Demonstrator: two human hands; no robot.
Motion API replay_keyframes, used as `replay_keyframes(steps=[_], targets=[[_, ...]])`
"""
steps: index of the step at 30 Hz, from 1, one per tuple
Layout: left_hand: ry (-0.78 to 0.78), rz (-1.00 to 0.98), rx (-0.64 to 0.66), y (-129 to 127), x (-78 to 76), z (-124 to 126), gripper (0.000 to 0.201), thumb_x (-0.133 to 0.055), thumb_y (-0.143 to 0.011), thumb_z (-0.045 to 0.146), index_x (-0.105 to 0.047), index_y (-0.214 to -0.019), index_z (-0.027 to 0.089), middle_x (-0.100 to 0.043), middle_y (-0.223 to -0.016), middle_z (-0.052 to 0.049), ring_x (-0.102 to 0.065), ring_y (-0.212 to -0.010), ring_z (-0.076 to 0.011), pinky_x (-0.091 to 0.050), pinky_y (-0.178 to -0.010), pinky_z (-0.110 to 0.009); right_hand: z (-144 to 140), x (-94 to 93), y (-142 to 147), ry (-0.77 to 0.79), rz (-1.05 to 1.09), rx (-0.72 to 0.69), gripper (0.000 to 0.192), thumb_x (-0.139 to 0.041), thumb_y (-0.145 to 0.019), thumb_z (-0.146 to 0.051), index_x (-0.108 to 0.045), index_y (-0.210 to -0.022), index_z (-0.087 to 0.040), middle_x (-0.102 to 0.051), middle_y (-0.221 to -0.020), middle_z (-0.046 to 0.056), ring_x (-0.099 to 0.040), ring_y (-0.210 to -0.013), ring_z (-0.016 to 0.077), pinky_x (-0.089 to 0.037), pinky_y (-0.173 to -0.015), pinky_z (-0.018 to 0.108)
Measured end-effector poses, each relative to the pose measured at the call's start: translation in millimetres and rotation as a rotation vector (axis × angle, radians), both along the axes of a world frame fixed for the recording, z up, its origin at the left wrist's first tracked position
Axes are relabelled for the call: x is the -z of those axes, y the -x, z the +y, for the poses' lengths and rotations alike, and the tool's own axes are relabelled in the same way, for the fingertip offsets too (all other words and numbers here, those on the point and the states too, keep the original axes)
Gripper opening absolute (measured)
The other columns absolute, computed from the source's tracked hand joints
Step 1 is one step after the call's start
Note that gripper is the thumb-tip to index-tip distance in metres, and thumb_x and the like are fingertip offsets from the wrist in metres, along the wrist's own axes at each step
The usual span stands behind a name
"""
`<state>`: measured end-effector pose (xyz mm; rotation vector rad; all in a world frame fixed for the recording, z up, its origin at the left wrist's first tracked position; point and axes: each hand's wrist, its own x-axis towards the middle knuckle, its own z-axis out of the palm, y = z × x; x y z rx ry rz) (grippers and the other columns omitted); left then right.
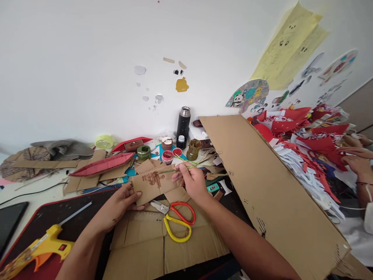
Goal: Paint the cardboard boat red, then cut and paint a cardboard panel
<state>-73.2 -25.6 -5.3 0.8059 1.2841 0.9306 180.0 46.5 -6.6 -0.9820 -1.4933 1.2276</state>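
My left hand (pixel 121 202) grips the left edge of a small cardboard piece (pixel 147 190), thumb on top. Brown paint (pixel 153 178) is smeared across that piece. In my right hand (pixel 192 182) a thin green paintbrush (pixel 169 170) is pinched, its tip over the painted patch. Below both hands, scissors (pixel 178 222) with one red and one yellow handle lie partly open on a creased cardboard sheet (pixel 135 252). Behind the painted piece stand open jars of red paint (pixel 167 156), brown paint (pixel 167 144) and green paint (pixel 143 152).
A yellow hot glue gun (pixel 49 247) lies at the left. On the right, a large upright cardboard panel (pixel 268 186) separates my side from red and white paper pieces (pixel 303 167) and another person's hands (pixel 358 163). A black thermos (pixel 183 122) stands by the wall.
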Motion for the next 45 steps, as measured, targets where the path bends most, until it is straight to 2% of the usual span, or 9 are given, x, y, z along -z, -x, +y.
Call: replay_keyframes(steps=[8,13,17,21,25,29,32,38,45], targets=[[-0.001,0.036,-0.008,1.5,5.5,0.5,0.083,-0.101,-0.060,0.037,-0.067,-0.134,0.021,-0.081,-0.117,-0.012,-0.077,-0.103,-0.0357,-0.065,-0.082,-0.044,-9.2,2.3,21.5,-0.038,-0.040,-0.135,0.059,-0.047,-0.109,-0.073,-0.073,-0.103,-0.021,-0.083,-0.087,0.008,-0.083,-0.076,0.0211,-0.054,-0.050,0.023],[0.000,0.026,-0.006,-0.7,2.1,0.5,0.084,-0.099,-0.061,0.035,-0.064,-0.136,0.020,-0.082,-0.114,-0.010,-0.077,-0.094,-0.0315,-0.064,-0.079,-0.040,4.2,-1.0,-2.4,-0.048,-0.016,0.007,0.061,-0.051,-0.106,-0.077,-0.073,-0.100,-0.020,-0.082,-0.082,0.009,-0.082,-0.070,0.0224,-0.053,-0.047,0.024],[0.011,0.016,-0.004,-2.1,-0.6,0.9,0.085,-0.100,-0.060,0.035,-0.064,-0.136,0.021,-0.081,-0.117,-0.010,-0.077,-0.092,-0.0307,-0.065,-0.080,-0.041,8.7,-1.5,-17.2,-0.028,0.003,0.076,0.061,-0.053,-0.104,-0.078,-0.071,-0.099,-0.021,-0.080,-0.077,0.007,-0.080,-0.065,0.0215,-0.053,-0.045,0.024],[0.005,0.022,-0.011,-2.1,-0.7,1.0,0.083,-0.101,-0.060,0.035,-0.067,-0.134,0.021,-0.082,-0.112,-0.009,-0.077,-0.094,-0.0322,-0.065,-0.080,-0.042,3.4,-1.7,-1.9,-0.002,0.011,0.013,0.062,-0.051,-0.104,-0.079,-0.071,-0.099,-0.021,-0.080,-0.077,0.008,-0.080,-0.064,0.0215,-0.050,-0.043,0.023],[-0.003,0.021,-0.018,-1.8,0.4,0.4,0.080,-0.101,-0.059,0.032,-0.069,-0.131,0.020,-0.080,-0.098,-0.006,-0.076,-0.093,-0.0315,-0.064,-0.078,-0.040,-1.3,-2.8,22.0,0.007,0.028,-0.095,0.062,-0.049,-0.105,-0.079,-0.071,-0.101,-0.022,-0.081,-0.083,0.008,-0.083,-0.071,0.0228,-0.049,-0.044,0.023],[0.019,0.038,-0.057,-1.7,-0.4,-1.1,0.078,-0.102,-0.057,0.033,-0.070,-0.128,0.020,-0.079,-0.094,-0.004,-0.076,-0.089,-0.0288,-0.063,-0.078,-0.038,0.7,-2.4,24.3,-0.018,0.016,-0.112,0.064,-0.047,-0.105,-0.081,-0.071,-0.101,-0.021,-0.081,-0.084,0.007,-0.083,-0.071,0.0214,-0.050,-0.045,0.023],[0.042,0.065,-0.089,-1.4,-0.9,-1.8,0.080,-0.103,-0.057,0.035,-0.070,-0.128,0.022,-0.080,-0.097,-0.004,-0.077,-0.093,-0.0295,-0.064,-0.080,-0.038,4.1,0.3,8.5,-0.005,0.010,-0.049,0.063,-0.049,-0.105,-0.080,-0.071,-0.101,-0.021,-0.081,-0.080,0.007,-0.082,-0.069,0.0219,-0.051,-0.045,0.023],[0.005,0.021,-0.038,-2.4,0.1,-0.4,0.081,-0.102,-0.060,0.040,-0.070,-0.131,0.020,-0.082,-0.118,-0.012,-0.077,-0.105,-0.0344,-0.067,-0.080,-0.041,3.7,5.0,-20.3,0.045,0.037,0.032,0.062,-0.056,-0.101,-0.080,-0.069,-0.097,-0.020,-0.081,-0.077,0.008,-0.080,-0.064,0.0212,-0.049,-0.044,0.022],[0.019,0.024,-0.048,-5.4,-5.6,1.1,0.086,-0.103,-0.055,0.039,-0.071,-0.133,0.023,-0.081,-0.126,-0.013,-0.077,-0.113,-0.0376,-0.067,-0.079,-0.040,-16.0,8.5,1.2,0.083,0.017,-0.165,0.061,-0.051,-0.105,-0.077,-0.071,-0.100,-0.019,-0.081,-0.077,0.007,-0.080,-0.067,0.0201,-0.047,-0.046,0.021]])
